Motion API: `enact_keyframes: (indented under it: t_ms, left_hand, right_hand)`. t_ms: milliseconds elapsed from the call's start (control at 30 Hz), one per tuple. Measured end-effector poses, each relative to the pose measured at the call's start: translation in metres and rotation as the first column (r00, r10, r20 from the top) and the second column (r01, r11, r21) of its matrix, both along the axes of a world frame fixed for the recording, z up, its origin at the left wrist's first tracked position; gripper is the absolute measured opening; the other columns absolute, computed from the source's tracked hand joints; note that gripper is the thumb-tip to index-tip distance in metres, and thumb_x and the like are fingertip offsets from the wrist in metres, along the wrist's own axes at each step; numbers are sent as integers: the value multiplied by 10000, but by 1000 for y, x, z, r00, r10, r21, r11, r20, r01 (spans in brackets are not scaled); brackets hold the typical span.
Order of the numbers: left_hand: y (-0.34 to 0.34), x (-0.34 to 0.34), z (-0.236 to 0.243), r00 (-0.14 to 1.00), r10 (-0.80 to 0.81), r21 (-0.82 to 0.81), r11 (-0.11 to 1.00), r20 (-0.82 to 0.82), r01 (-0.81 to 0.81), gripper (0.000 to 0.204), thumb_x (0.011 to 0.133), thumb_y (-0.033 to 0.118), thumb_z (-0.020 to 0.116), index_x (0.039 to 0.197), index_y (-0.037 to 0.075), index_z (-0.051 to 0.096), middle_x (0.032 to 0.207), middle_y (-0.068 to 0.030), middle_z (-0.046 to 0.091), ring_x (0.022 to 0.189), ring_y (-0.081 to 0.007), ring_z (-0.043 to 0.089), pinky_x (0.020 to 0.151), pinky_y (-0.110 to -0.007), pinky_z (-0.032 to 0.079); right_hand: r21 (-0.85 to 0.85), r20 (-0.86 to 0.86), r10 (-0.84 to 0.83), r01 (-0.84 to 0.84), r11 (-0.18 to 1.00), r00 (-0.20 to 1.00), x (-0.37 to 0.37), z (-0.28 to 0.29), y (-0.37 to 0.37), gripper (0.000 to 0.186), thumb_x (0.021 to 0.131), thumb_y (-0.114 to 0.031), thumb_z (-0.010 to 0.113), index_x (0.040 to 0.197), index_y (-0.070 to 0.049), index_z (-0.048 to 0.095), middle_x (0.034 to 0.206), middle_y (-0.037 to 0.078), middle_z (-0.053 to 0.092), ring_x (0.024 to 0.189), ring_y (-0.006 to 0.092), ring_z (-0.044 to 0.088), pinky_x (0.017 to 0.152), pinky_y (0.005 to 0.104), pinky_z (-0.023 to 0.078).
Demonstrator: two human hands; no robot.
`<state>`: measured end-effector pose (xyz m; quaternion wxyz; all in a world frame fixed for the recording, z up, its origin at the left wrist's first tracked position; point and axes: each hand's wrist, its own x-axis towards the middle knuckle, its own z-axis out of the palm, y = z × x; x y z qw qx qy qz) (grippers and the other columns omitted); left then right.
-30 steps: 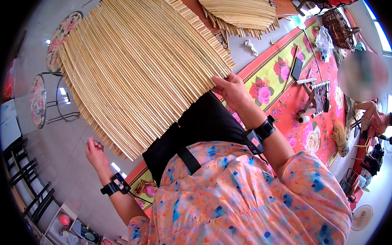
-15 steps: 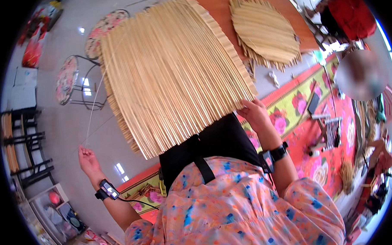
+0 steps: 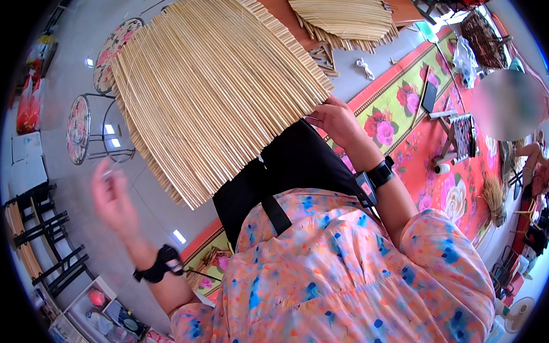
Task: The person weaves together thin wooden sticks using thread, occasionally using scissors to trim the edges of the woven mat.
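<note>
A large mat of pale straw stalks laid side by side (image 3: pixel 220 91) slants above my lap, its cut ends forming ragged edges. At the mat's lower right corner, my right hand (image 3: pixel 339 122) is closed on its edge, some fingers hidden beneath. My left hand (image 3: pixel 111 196) is raised off the mat's left side, smeared by motion. Its fingers look curled, but I cannot make out whether a thread is in them. Farther off, a second, rounded straw mat (image 3: pixel 343 16) lies on a reddish-brown table (image 3: pixel 407 13).
Two round flowered stools (image 3: pixel 78 128) stand at the left, above folded dark frames (image 3: pixel 42 236). On the right, a flowered red mat (image 3: pixel 407 170) carries a small folding stool (image 3: pixel 460 135), a phone (image 3: pixel 430 97) and a straw bundle (image 3: pixel 494 200). Another person sits at far right.
My left hand, earlier pinching a white thread drawn from the straw mat, has moved up and left and blurred. The mat and my right hand appear farther left and higher as the view shifted.
</note>
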<state>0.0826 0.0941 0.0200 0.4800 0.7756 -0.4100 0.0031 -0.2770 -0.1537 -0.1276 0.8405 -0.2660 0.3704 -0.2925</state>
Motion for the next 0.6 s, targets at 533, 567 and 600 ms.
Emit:
enact_keyframes:
  t_ms: [533,567,600]
  left_hand:
    - [-74,-146,12,590,-782,26,598,-201,801,264,845,4,650,1104,47,618,843,-109,591,694,-264,617,629,-370,502]
    - [-71,-144,17,580,-788,-13,595,-207,804,274,843,-3,649,1110,51,615,835,-104,591,695,-260,614,626,-369,499]
    - [-68,-142,21,572,-793,-49,593,-211,804,284,841,-10,649,1115,54,613,827,-98,590,696,-257,611,622,-368,497]
  right_hand:
    - [-819,-296,417,-453,352,859,53,104,43,683,756,51,679,1396,-70,472,1371,121,527,961,206,613,810,328,515]
    - [-852,-287,480,-451,268,829,63,110,45,657,768,32,687,1384,-58,479,1330,129,556,955,228,629,818,340,520]
    - [-870,-299,543,-457,183,785,71,115,46,632,779,13,696,1372,-47,486,1290,136,586,948,250,645,826,353,524]
